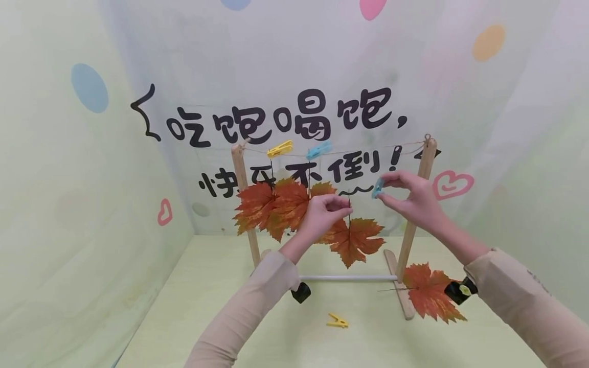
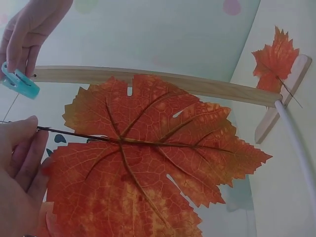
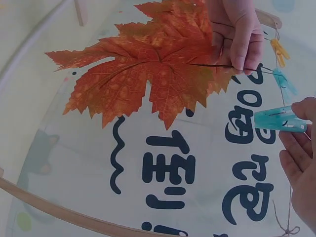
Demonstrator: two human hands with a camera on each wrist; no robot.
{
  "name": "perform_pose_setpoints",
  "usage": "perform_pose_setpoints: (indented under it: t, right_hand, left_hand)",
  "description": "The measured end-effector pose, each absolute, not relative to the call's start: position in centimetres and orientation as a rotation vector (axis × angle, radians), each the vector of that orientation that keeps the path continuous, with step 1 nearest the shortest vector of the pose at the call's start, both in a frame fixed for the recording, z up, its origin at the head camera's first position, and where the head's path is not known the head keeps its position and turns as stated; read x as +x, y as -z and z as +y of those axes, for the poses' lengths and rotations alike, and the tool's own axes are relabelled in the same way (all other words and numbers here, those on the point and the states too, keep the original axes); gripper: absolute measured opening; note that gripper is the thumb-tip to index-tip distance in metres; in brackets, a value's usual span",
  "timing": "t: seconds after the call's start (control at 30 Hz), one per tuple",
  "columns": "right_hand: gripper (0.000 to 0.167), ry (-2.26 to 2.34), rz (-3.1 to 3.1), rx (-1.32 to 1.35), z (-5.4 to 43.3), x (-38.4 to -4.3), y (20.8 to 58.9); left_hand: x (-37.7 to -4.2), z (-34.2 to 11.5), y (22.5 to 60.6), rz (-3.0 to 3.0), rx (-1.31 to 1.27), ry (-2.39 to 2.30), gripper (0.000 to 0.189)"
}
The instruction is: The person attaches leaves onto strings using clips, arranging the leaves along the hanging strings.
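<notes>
**Two leaves (image 1: pixel 255 207) hung, two unhung**

Yellow clip (image 1: pixel 280 148) and blue clip (image 1: pixel 319 150) hold two leaves on the string (image 1: pixel 349 153); left hand (image 1: pixel 323 213), fingers closed, pinches a third leaf (image 1: pixel 352 244) by its stem, unclipped; a spare yellow clip (image 1: pixel 339 321) lies on the table (image 1: pixel 285 340); right hand (image 1: pixel 414 198) pinches a second blue clip (image 1: pixel 378 188), off the string; a fourth leaf (image 1: pixel 430 291) lies near the stand's foot (image 1: pixel 406 305).

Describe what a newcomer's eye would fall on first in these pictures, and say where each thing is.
The orange-red leaf probably comes first, held by its stem in the left grip, below and right of centre in the head view. Then the bold black lettering on the backdrop, and the blue clothespin pinched in the right grip.
</notes>
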State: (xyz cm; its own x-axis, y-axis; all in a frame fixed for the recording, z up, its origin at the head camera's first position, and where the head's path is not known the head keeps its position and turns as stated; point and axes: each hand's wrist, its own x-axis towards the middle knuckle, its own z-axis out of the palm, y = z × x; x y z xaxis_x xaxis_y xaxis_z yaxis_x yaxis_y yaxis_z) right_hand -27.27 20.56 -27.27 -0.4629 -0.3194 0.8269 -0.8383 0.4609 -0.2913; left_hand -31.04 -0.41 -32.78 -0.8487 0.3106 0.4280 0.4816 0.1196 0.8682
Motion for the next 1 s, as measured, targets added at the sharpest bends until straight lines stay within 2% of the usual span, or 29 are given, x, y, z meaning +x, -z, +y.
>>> perform_pose_setpoints:
  t: [1.0]
  right_hand:
    - [0.031,-1.032,-2.083,0.851,18.9,-27.9,21.6]
  left_hand:
    - [-34.6,1.1,28.8,-2.119,-0.584,1.818,0.019]
